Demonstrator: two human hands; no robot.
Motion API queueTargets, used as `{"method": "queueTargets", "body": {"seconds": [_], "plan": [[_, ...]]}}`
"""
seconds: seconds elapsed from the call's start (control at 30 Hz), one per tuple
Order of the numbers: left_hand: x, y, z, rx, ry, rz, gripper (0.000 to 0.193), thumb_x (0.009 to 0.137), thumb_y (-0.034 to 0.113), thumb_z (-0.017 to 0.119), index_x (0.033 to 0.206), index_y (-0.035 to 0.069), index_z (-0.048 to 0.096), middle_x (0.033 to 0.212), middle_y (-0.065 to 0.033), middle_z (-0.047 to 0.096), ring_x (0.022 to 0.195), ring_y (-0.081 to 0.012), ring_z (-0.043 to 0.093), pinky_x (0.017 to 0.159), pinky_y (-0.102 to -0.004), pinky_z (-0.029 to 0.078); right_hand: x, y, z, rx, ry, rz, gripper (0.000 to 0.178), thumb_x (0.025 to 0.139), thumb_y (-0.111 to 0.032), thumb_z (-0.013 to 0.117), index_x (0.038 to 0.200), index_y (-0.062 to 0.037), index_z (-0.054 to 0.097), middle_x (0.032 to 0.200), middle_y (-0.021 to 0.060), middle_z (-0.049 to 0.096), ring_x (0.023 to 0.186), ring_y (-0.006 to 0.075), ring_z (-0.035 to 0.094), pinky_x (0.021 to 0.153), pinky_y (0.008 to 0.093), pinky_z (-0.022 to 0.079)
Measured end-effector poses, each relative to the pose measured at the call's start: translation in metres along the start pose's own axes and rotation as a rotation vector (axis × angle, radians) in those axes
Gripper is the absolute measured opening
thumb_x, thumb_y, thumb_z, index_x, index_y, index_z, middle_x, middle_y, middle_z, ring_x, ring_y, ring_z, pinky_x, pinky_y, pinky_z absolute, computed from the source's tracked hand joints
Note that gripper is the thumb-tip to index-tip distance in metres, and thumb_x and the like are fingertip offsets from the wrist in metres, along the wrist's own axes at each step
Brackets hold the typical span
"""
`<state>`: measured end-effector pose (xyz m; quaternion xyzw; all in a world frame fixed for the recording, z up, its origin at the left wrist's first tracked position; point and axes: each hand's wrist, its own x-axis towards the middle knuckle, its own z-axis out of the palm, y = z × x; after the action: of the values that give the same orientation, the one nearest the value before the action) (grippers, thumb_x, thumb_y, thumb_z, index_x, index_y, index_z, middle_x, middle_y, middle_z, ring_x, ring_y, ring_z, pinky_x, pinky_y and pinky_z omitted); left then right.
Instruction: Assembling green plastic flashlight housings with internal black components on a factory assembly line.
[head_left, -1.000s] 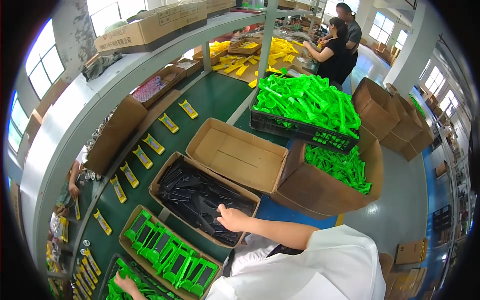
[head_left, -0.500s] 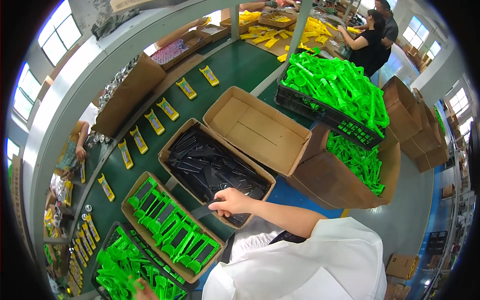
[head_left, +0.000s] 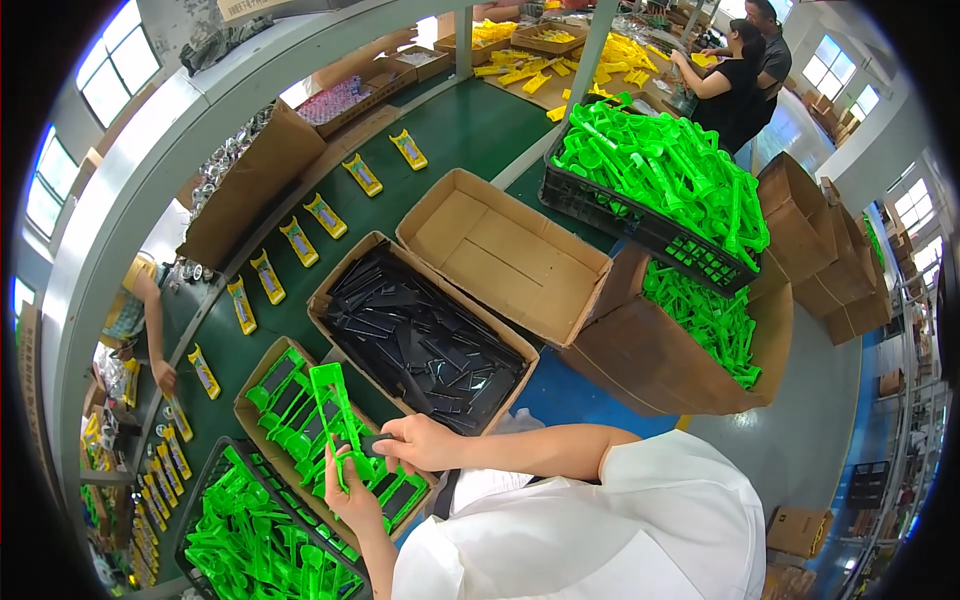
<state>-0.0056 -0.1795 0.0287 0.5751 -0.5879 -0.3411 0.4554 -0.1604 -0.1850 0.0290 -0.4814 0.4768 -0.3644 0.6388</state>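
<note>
My left hand point(head_left: 357, 503) is closed around a bright green plastic part point(head_left: 328, 382) with a frame-like upper end, held upright above a cardboard tray point(head_left: 243, 412). In that tray lie several green parts fitted with dark plates. My right hand point(head_left: 424, 444) pinches a small black plate point(head_left: 376, 444) right beside the green part; whether the two touch is hard to tell. Just beyond my right hand stands a carton point(head_left: 318, 305) filled with loose black plates point(head_left: 430, 335). A black crate point(head_left: 190, 525) of loose green parts point(head_left: 255, 520) sits at the lower left.
An open cardboard box point(head_left: 500, 255) stands behind the black plates. At right, a black crate point(head_left: 640, 225) heaped with green parts rests over a large carton point(head_left: 640, 370). Yellow pieces point(head_left: 323, 215) line the green conveyor point(head_left: 400, 190). Another person's arm point(head_left: 152, 325) reaches in at left.
My left hand has come up from the lower-left crate with a green part. My right hand has moved left and down, bringing the black plate to it.
</note>
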Motion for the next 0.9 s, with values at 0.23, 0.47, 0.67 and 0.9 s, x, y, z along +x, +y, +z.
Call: {"method": "queueTargets", "body": {"seconds": [0.23, 0.47, 0.67, 0.9], "plan": [[0.001, -0.001, 0.002, 0.309, 0.023, 0.252, 0.019, 0.082, -0.001, 0.046, 0.099, -0.005, 0.053, 0.118, -0.0167, 0.049, 0.11, -0.0311, 0.045, 0.089, -0.0361, 0.037, 0.0, -0.001, 0.005, 0.031, 0.072, -0.025, 0.022, 0.086, -0.02, 0.05, 0.077, -0.0012, 0.054, 0.062, 0.0032, 0.059, 0.047, 0.0074, 0.052, 0.044, 0.0226, 0.041], [0.002, 0.009, 0.002, 0.284, -0.086, 0.401, 0.03, 0.073, -0.005, 0.05, 0.102, -0.001, 0.055, 0.101, -0.0158, 0.057, 0.101, -0.0326, 0.051, 0.083, -0.0361, 0.042, 0.007, 0.017, -0.001, 0.223, 0.08, 0.07, 0.018, 0.085, -0.018, 0.051, 0.083, -0.0001, 0.054, 0.066, 0.0055, 0.06, 0.048, 0.0081, 0.052, 0.043, 0.02, 0.041], [0.011, 0.024, -0.053, -0.363, 0.03, -0.375, 0.022, 0.085, 0.006, 0.047, 0.104, -0.002, 0.054, 0.084, -0.0065, 0.058, 0.074, -0.0143, 0.058, 0.061, -0.0252, 0.048, -0.002, -0.009, -0.037, 0.02, -0.156, 0.129, 0.019, 0.086, -0.019, 0.05, 0.074, -0.004, 0.05, 0.053, 0.0007, 0.051, 0.039, 0.0042, 0.042, 0.036, 0.018, 0.032], [0.007, -0.001, -0.067, -0.289, -0.461, -0.626, 0.021, 0.079, 0.008, 0.059, 0.098, 0.0, 0.058, 0.081, -0.005, 0.06, 0.064, -0.0145, 0.058, 0.05, -0.0246, 0.044, -0.002, -0.019, -0.029, -0.17, -0.253, 0.143, 0.019, 0.086, -0.016, 0.05, 0.076, -0.0014, 0.051, 0.046, -0.0003, 0.046, 0.036, 0.0037, 0.037, 0.035, 0.0193, 0.029]]}}
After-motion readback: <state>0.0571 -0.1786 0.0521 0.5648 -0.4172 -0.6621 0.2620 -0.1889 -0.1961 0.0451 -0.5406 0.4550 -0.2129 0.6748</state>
